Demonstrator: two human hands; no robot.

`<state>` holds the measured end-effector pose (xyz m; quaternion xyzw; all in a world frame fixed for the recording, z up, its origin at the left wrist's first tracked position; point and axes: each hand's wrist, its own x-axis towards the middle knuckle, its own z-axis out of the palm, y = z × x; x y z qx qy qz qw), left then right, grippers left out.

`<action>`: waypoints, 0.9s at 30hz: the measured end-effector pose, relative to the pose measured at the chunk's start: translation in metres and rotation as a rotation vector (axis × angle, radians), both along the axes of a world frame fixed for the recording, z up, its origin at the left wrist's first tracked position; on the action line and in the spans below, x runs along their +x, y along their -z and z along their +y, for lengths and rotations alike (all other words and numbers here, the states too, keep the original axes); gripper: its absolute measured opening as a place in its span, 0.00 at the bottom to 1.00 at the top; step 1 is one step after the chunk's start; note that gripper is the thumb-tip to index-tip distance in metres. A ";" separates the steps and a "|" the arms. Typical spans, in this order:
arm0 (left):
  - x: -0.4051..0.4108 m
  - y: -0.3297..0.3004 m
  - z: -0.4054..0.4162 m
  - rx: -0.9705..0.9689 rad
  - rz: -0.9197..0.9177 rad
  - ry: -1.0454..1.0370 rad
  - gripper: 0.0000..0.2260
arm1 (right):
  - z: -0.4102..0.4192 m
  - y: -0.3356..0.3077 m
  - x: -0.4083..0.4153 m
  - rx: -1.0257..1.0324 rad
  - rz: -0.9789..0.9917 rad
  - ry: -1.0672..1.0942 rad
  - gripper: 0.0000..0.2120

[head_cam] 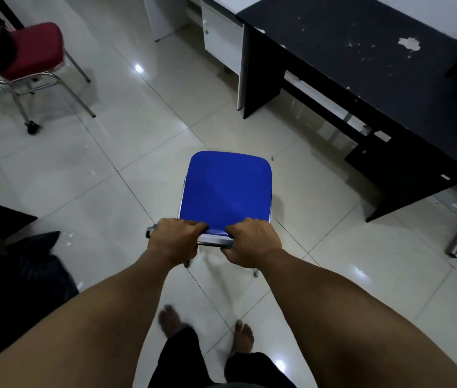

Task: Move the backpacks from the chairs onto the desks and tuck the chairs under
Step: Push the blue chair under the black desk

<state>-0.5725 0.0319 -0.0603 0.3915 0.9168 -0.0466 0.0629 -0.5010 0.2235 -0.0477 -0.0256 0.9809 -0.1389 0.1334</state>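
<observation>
1. Head view: I am looking down at a blue chair (226, 189) standing on the pale tiled floor (87, 175), its seat bare, and both my hands are holding the top of its backrest (214, 238), the edge nearest me.
2. My left hand (175, 239) is gripping the left part of that rail, fingers curled over its far side and pressing into the blue padding, knuckles up; the chrome tube end is poking out just beyond my hand on the left.
3. My right hand (251, 242) is gripping the right part of the same rail in the same way, fingers wrapped over the top, thumb hidden below.
4. A short stretch of blue padding and chrome is showing between my two hands, which are sitting close together but not touching.
5. The seat is stretching away from my fingers, towards the far side of the room, and the chair legs below my hands are looking blurred.
6. The black desk (361, 65) is standing ahead and to the right of the chair, well apart from it, with open floor between them.
7. A red chair (35, 49) is standing far off to the left, with something dark on it that I cannot make out.
8. My bare feet (244, 336) are showing below, behind the blue chair.
</observation>
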 end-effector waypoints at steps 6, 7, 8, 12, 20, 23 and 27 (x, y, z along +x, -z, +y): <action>-0.032 -0.007 -0.001 0.046 -0.016 0.011 0.09 | -0.003 -0.007 -0.036 0.039 -0.022 0.027 0.15; -0.041 -0.009 -0.002 0.041 -0.020 0.023 0.10 | -0.005 -0.007 -0.044 0.044 -0.023 0.049 0.15; -0.044 -0.009 -0.002 0.032 -0.029 0.040 0.11 | -0.005 -0.006 -0.045 0.045 -0.032 0.067 0.15; -0.081 -0.008 -0.007 -0.015 -0.070 0.121 0.14 | -0.017 -0.001 -0.066 0.020 -0.027 0.151 0.15; -0.135 -0.009 -0.009 -0.029 -0.091 0.228 0.12 | -0.029 0.004 -0.099 0.072 0.026 0.266 0.16; -0.164 -0.012 -0.010 -0.024 -0.091 0.272 0.12 | -0.037 0.004 -0.118 0.067 0.035 0.327 0.17; -0.194 -0.011 -0.010 -0.022 -0.077 0.317 0.13 | -0.043 0.005 -0.139 0.081 0.044 0.370 0.17</action>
